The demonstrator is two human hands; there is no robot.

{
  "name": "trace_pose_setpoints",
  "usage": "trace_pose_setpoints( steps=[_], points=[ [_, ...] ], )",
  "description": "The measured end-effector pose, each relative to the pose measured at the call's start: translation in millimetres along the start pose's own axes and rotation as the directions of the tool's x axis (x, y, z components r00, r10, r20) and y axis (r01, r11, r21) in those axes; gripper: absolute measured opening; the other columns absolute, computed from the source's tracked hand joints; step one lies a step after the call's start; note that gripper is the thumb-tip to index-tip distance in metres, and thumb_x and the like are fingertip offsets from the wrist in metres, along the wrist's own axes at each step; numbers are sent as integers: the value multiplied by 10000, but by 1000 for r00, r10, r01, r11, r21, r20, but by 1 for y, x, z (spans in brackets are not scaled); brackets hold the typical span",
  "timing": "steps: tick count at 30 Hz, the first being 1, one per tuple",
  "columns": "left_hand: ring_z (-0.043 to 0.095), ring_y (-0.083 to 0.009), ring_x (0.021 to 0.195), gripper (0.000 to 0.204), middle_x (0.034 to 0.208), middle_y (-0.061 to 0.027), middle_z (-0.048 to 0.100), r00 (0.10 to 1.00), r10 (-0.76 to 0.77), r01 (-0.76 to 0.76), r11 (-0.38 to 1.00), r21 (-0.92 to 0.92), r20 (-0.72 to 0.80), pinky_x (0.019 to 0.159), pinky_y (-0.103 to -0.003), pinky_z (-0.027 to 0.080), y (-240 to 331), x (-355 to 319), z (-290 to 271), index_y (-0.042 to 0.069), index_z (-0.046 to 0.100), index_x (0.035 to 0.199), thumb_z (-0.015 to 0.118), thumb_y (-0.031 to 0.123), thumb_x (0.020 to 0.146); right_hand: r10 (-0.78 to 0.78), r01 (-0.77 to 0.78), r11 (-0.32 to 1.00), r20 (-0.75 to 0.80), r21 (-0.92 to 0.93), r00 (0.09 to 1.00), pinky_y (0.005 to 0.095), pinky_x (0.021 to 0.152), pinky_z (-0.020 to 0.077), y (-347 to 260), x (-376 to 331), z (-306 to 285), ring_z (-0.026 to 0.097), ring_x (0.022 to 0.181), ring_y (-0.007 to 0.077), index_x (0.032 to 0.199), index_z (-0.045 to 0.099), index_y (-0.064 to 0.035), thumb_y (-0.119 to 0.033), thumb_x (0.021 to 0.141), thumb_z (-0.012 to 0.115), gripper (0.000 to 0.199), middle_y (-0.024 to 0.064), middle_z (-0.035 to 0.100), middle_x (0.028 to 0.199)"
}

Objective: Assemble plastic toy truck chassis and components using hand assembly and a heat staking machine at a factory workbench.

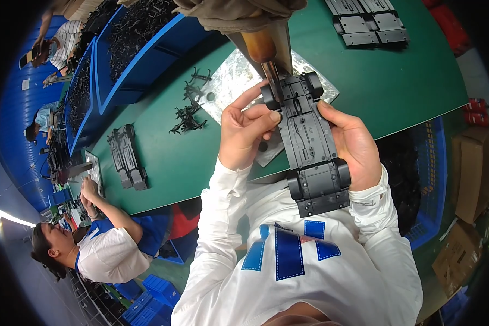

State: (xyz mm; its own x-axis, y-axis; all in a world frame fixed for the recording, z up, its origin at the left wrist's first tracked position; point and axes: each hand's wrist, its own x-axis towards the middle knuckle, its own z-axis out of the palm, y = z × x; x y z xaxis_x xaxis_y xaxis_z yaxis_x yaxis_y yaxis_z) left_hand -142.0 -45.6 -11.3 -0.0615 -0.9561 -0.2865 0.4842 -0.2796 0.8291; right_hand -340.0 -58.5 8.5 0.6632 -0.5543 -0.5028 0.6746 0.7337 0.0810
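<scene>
Between my two hands is a black plastic toy car chassis [309, 138] with wheels at both ends, its far end under a screwdriver bit. My left hand [243, 127] grips its left edge near the far wheel, thumb pressed on the plastic. Along the right edge, my right hand [353, 144] holds it with the thumb by the far right wheel. The metal screwdriver bit [273, 79] comes down from an amber-handled tool [259, 46] wrapped in brown cloth [239, 13]. Its tip meets or nearly meets the chassis; which, I cannot tell. Beneath lies a shiny metal plate [228, 76].
Several small black parts [189, 117] lie left of the plate. Another chassis [127, 157] rests farther left, and more chassis [368, 24] at the far right. Blue bins [141, 60] of black parts line the left. A co-worker [103, 239] works at left; cardboard boxes [472, 174] stand right.
</scene>
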Motion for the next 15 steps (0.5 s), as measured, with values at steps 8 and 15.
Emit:
trace_pose_setpoints(
  steps=[8, 15],
  points=[
    [569, -77, 640, 634, 799, -81, 682, 999, -41, 42, 998, 36, -23, 537, -191, 411, -1, -8, 2, -96, 406, 1366, 675, -67, 792, 33, -33, 999, -13, 0, 999, 405, 885, 533, 2, -4, -10, 643, 998, 265, 1202, 533, 2, -206, 972, 522, 311, 152, 633, 1137],
    [556, -81, 613, 669, 777, -80, 673, 997, -70, 71, 997, 33, -31, 550, -191, 423, -5, -31, 8, -132, 374, 1362, 687, -61, 776, 10, -16, 998, -105, -56, 994, 371, 855, 541, 14, -19, -17, 643, 983, 228, 1202, 549, -28, -213, 978, 511, 293, 118, 638, 1121]
  ],
)
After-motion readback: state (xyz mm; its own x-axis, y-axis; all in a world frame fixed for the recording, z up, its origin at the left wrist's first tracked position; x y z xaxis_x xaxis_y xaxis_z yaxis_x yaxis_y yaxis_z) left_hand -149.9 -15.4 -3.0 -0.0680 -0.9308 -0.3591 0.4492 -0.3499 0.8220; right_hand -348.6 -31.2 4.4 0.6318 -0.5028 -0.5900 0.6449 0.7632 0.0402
